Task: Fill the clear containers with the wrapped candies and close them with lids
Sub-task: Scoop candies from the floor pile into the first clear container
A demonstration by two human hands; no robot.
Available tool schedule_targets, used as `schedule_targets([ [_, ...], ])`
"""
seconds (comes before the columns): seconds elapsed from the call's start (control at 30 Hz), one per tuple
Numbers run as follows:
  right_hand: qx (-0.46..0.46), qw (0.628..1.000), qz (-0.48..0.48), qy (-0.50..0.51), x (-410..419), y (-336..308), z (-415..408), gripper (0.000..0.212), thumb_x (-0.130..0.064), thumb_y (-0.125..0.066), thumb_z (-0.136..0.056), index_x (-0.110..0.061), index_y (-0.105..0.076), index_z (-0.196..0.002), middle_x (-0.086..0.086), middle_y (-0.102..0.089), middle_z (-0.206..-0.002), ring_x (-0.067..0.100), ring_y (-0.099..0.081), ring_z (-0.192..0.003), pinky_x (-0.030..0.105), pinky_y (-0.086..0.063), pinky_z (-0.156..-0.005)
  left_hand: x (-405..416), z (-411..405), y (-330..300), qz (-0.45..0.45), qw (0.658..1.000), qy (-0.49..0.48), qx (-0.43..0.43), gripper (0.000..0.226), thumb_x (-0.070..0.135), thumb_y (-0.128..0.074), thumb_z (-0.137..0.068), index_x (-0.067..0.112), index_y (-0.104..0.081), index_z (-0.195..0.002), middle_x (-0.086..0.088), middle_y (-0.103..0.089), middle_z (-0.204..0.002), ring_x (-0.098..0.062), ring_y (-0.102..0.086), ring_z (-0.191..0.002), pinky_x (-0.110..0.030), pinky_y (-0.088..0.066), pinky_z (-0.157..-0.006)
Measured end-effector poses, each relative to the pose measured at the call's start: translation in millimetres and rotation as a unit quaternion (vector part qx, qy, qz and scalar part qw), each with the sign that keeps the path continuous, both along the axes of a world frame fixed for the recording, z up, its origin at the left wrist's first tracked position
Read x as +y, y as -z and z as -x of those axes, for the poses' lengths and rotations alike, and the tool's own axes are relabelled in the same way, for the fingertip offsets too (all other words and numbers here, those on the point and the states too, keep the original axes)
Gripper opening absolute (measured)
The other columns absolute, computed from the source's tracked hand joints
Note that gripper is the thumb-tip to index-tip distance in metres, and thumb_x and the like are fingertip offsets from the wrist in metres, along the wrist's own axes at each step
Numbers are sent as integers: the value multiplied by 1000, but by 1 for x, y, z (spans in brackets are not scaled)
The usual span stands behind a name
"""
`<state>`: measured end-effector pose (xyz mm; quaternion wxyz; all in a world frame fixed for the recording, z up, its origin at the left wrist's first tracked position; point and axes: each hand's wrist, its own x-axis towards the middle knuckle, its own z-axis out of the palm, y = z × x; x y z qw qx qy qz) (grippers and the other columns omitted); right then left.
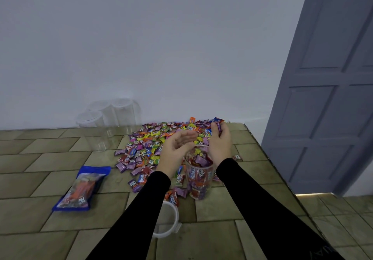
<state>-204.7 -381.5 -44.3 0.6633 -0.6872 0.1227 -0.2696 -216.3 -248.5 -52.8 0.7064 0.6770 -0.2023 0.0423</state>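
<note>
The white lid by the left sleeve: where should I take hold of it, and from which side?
Judging by its pose, take the lid by its right rim, near the corner tab, coming from above and the right. It lies flat on the tiled surface, and the left sleeve covers its left side.

Both hands [198,146] hover over candy-filled container [198,176].

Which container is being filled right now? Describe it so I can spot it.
Start at the big heap of wrapped candies on the tiled surface. At its near edge, between the left hand and right hand, stands a clear container. Unlike the empty containers by the wall, it is nearly full of candies.
</note>
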Motion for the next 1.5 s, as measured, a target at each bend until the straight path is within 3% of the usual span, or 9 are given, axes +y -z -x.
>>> schedule_targets([
  [0.2, -1, 1000, 3, 5, 1, 0, 0, 47, -33, -43, -101, -5, -43, -139, 5, -48, -139, 18, -43, -129, 25, -34, -102, -12, 8, 21, 26, 989, -128, 75, 29, 29, -42, -103, 13, -65, -108, 5, -68, -107, -6, -62, -104, -20, -47, -91],
  [0.37, 7, 994, -98, -54, 3, -3, 5, 46, -35, -53, -97, -5, -50, -132, 6, -56, -128, 18, -54, -116, 35, -40, -103, -31, 23, 20, 75, 970, 16, 230, 70, 48, -12, -102, 4, -65, -91, 7, -73, -64, -3, -69, -61, -12, -50, -48],
  [0.47, 27, 977, -179, -110, 0, -1, 3, 72, -48, -65, -75, -9, -51, -134, 9, -55, -136, 26, -52, -126, 51, -38, -109, -38, 14, 30, 139, 955, 14, 262, 76, 57, -14, -99, 4, -67, -87, -3, -74, -70, -13, -71, -63, -21, -55, -53],
  [0.57, 42, 975, -178, -124, 2, -11, 13, 42, -28, -63, -88, -6, -56, -123, 11, -62, -118, 23, -61, -107, 44, -48, -97, -39, 6, 36, 178, 944, -21, 276, 77, 60, -20, -97, 5, -70, -79, -11, -75, -78, -23, -72, -71, -27, -57, -61],
  [0.7, 16, 984, -95, -147, -1, -13, 17, 22, -3, -44, -97, 15, -57, -94, 8, -51, -72, 19, -49, -67, 45, -46, -71, -43, 3, 39, 209, 934, 0, 290, 78, 64, -25, -95, 10, -78, -77, -15, -75, -92, -27, -71, -85, -37, -54, -80],
  [0.9, 14, 981, -13, -194, 0, -11, 14, 25, -1, -46, -85, 19, -58, -77, 16, -58, -75, 12, -57, -63, 22, -51, -51, -43, -2, 41, 191, 942, -25, 274, 75, 58, -22, -98, 1, -69, -82, -12, -75, -87, -22, -72, -79, -28, -57, -69],
  [1.03, -14, 969, 100, -225, -6, -11, 17, 25, -7, -50, -75, 9, -43, -59, 19, -35, -59, 12, -39, -52, 15, -39, -51, -41, -3, 40, 190, 931, -10, 313, 71, 64, -29, -95, 7, -70, -98, -15, -75, -93, -26, -72, -82, -33, -57, -72],
  [1.2, -35, 839, 488, -238, -35, -14, 11, 20, -25, -57, -75, -8, -65, -70, 1, -55, -66, 4, -42, -60, 15, -30, -58, -39, -3, 40, 184, 930, -24, 317, 69, 66, -30, -93, 14, -76, -95, -17, -73, -102, -31, -71, -92, -43, -54, -88],
  [1.5, 138, 671, 635, -358, -20, -48, 4, 28, -22, -72, -82, -18, -73, -110, -2, -70, -104, 9, -57, -87, 22, -41, -77, -39, -9, 46, 143, 946, -54, 285, 68, 62, -30, -96, 11, -75, -89, -14, -74, -91, -25, -72, -83, -37, -54, -81],
])
